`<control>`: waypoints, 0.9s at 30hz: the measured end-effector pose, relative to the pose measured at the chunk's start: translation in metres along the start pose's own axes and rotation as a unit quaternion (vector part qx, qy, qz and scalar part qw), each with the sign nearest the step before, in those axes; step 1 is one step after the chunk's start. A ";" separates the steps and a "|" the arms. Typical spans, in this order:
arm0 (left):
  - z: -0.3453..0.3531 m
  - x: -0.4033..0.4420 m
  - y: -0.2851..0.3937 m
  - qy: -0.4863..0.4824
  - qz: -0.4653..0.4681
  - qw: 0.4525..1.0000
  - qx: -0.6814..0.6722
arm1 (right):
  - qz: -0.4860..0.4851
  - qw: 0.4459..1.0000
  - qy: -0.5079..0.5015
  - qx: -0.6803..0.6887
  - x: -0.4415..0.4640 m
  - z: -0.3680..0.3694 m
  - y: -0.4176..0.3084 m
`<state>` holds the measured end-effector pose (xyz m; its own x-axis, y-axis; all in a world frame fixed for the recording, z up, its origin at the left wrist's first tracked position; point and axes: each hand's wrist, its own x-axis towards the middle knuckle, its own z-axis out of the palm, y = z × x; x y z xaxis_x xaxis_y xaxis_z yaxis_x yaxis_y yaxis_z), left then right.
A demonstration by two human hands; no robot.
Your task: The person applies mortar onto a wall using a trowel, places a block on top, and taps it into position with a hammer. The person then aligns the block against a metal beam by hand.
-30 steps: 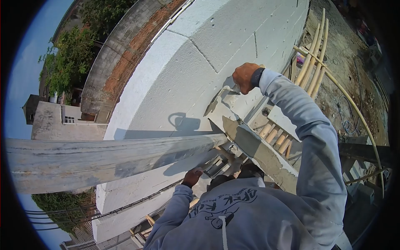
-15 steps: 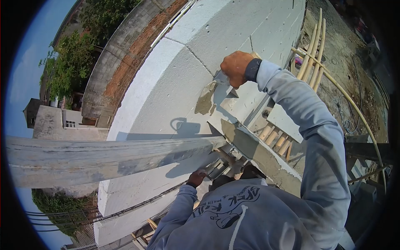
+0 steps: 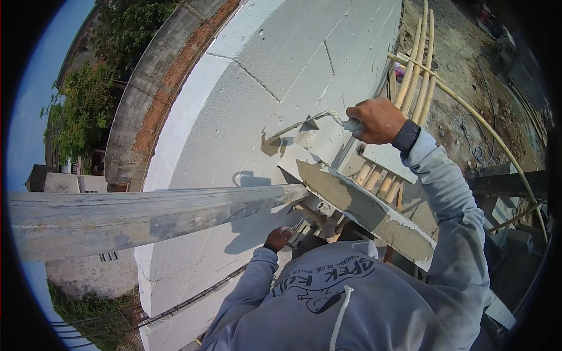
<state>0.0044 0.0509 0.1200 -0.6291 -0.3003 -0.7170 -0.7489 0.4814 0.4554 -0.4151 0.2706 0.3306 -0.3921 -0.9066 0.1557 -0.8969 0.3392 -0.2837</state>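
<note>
Reaching over a white wall (image 3: pixel 222 134), mostly bare | one small gray patch (image 3: pixel 270 146) on it | left hand (image 3: pixel 278 238) low near the wall; can't tell if it holds anything | long slab (image 3: pixel 351 198) mostly gray on its face | trowel (image 3: pixel 350 124) tip by the patch, handle tight in right hand (image 3: pixel 377 121)

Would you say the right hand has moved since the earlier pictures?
Yes, the right hand has moved away from the dark joint in the wall, toward the bamboo poles.

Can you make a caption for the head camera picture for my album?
The right hand holds a trowel beside a grey smear on the white wall.
</note>
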 end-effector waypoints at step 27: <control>-0.025 0.085 -0.076 -0.221 0.204 0.921 0.246 | 0.388 0.858 0.335 -0.042 -0.161 0.014 -0.173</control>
<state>0.0028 -0.0316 0.0371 -0.6102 0.3008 -0.7330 -0.2153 0.8273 0.5188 -0.1936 0.3542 0.3411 -0.8823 -0.0616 0.4666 -0.3130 0.8173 -0.4838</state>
